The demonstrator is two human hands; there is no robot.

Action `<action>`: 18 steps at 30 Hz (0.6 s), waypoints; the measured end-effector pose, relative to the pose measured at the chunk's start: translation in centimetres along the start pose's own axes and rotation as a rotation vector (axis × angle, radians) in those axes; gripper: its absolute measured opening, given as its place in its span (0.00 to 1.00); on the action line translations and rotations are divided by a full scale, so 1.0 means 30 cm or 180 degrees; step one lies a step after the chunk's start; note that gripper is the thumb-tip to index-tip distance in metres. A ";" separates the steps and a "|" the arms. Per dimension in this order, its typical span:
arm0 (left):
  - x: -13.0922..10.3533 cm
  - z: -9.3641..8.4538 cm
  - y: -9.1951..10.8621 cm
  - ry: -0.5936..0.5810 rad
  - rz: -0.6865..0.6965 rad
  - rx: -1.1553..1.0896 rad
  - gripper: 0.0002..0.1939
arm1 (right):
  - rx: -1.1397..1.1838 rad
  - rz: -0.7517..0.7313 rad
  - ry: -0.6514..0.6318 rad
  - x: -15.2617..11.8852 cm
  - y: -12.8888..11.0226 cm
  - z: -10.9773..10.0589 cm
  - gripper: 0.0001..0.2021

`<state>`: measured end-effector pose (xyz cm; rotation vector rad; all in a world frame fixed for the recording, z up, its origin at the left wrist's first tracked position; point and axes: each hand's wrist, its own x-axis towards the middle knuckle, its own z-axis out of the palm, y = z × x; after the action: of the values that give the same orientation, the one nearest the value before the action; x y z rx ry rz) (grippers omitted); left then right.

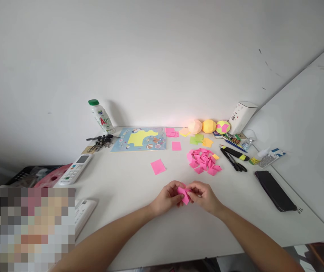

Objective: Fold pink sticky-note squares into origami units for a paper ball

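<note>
Near the front middle of the white table, both hands hold one folded piece of pink paper (185, 195). My left hand (168, 198) pinches its left side between thumb and fingers. On the right edge, the thumb and fingers of my right hand (205, 196) are closed on the same paper. A flat pink square (158, 166) lies up and left of the hands, and another pink square (176, 146) is farther back. Behind my right hand is a pile of folded pink pieces (203, 160).
At the back stand paper balls (208, 126), a white box (242, 117) and a bottle (102, 117). A blue sheet (139, 139), keys (103, 140) and a remote (76, 169) lie left; scissors (234, 160) and a black pouch (275, 190) lie right.
</note>
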<state>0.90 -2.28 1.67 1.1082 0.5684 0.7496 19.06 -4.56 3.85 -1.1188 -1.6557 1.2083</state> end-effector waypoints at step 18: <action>-0.001 0.007 -0.013 0.0514 0.0138 0.0262 0.19 | -0.1048 -0.0727 0.0213 -0.009 0.014 0.008 0.10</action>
<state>1.12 -2.52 1.38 1.1453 0.7189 0.8649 19.00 -4.82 3.34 -1.1132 -1.9170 0.7643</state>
